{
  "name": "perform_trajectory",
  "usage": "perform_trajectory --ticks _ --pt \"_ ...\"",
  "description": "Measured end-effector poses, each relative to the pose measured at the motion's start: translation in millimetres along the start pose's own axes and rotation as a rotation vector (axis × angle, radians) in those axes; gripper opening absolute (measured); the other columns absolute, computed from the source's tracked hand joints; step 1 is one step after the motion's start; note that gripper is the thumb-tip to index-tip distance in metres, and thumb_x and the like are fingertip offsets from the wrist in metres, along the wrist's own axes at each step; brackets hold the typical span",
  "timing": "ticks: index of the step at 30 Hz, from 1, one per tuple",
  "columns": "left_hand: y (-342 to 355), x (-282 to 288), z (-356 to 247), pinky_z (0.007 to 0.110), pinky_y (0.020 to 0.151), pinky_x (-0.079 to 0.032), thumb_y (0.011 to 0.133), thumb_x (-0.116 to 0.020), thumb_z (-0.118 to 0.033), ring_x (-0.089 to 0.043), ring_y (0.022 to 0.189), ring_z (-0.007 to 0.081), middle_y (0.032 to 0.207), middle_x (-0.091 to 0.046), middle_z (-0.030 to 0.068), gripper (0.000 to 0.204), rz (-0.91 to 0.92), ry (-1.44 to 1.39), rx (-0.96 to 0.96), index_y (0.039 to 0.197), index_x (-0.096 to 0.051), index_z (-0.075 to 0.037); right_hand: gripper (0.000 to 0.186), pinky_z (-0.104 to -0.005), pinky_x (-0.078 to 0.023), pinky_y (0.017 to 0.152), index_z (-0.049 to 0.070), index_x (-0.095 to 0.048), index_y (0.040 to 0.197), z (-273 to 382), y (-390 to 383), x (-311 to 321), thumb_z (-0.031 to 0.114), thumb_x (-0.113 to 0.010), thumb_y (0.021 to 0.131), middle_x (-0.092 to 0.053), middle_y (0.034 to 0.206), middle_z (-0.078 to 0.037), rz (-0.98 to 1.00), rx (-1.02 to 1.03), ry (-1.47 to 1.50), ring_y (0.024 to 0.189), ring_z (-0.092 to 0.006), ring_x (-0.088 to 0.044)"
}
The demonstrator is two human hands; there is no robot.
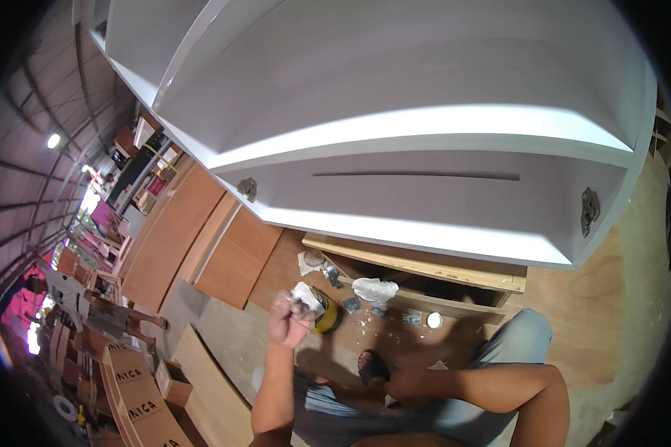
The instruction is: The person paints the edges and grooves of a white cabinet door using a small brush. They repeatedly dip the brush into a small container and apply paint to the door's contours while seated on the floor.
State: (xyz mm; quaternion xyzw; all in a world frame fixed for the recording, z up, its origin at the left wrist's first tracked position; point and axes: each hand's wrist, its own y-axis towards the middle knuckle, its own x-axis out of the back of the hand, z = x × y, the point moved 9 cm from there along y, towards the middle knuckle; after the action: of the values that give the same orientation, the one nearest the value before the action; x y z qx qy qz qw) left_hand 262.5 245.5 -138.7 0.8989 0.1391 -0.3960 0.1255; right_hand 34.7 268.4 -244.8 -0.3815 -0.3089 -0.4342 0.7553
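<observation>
My left hand (289, 320) is raised with bent fingers closed on a small dark item I cannot make out, in front of a white scrap (308, 293) and a yellow can (326, 320). My right hand (401, 386) is low by my bent jeans-clad leg, its fingers mostly hidden. Above them is a white cabinet (417, 186) with dark metal hinges (589, 211) at the sides of its lower compartment. Beneath it a wooden base (455, 268) stands near a crumpled white sheet (374, 290), small plastic packets (411, 318) and a round white container (434, 320).
Wooden panels (168, 242) and cardboard boxes (138, 395) line the left side. Another person (89, 305) in a light top stands there, farther off, under a metal roof. A board (209, 380) lies at lower left. Plywood (578, 320) covers the floor at right.
</observation>
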Motion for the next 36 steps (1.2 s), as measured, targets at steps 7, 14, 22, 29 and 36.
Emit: perform_trajectory --ticks 7,14,22,29,36 --pt "54 -224 -125 0.03 0.065 -0.044 0.086 -0.065 -0.011 -0.058 0.067 0.0134 0.078 -0.062 0.0062 0.013 0.172 0.653 -0.53 0.086 -0.052 -0.01 0.033 -0.0425 -0.053 0.07 0.005 -0.063 0.101 -23 -20 -21 0.029 -0.063 0.079 -0.068 0.084 -0.015 -0.003 -0.02 0.085 0.081 -0.0298 -0.068" --pt "173 -344 -117 0.029 0.075 -0.046 0.088 -0.065 -0.01 -0.057 0.086 0.0153 0.089 -0.062 0.0097 0.026 0.116 0.928 -0.687 0.11 -0.058 0.001 0.021 -0.0447 -0.053 0.071 0.01 -0.072 0.09 -55 -39 -30 0.023 -0.06 0.078 -0.07 0.087 -0.013 -0.127 -0.171 0.045 0.086 -0.0298 -0.068" --pt "250 -393 -76 0.028 0.075 -0.041 0.089 -0.064 -0.017 -0.058 0.085 0.0125 0.093 -0.066 0.0057 0.025 0.026 1.22 -0.648 0.109 -0.062 -0.001 0.02 -0.0454 -0.053 0.073 0.01 -0.073 0.09 -64 -52 -27 0.021 -0.062 0.077 -0.07 0.094 -0.013 -0.2 -0.246 -0.005 0.092 -0.0288 -0.067" --pt "272 -419 -63 0.027 0.073 -0.038 0.089 -0.065 -0.021 -0.058 0.084 0.0105 0.092 -0.067 0.0034 0.023 0.066 1.213 -0.681 0.105 -0.064 -0.005 0.023 -0.0425 -0.052 0.075 0.01 -0.073 0.089 -66 -57 -22 0.028 -0.066 0.076 -0.07 0.095 -0.012 -0.189 -0.27 0.013 0.091 -0.0268 -0.068" --pt "277 -417 -72 0.026 0.067 -0.037 0.088 -0.065 -0.019 -0.058 0.082 0.0107 0.092 -0.067 0.004 0.022 0.026 1.179 -0.708 0.104 -0.065 -0.004 0.023 -0.0449 -0.051 0.072 0.01 -0.073 0.086 -57 -68 -2 0.028 -0.063 0.074 -0.069 0.086 -0.012 -0.216 -0.262 0.031 0.085 -0.0283 -0.067"
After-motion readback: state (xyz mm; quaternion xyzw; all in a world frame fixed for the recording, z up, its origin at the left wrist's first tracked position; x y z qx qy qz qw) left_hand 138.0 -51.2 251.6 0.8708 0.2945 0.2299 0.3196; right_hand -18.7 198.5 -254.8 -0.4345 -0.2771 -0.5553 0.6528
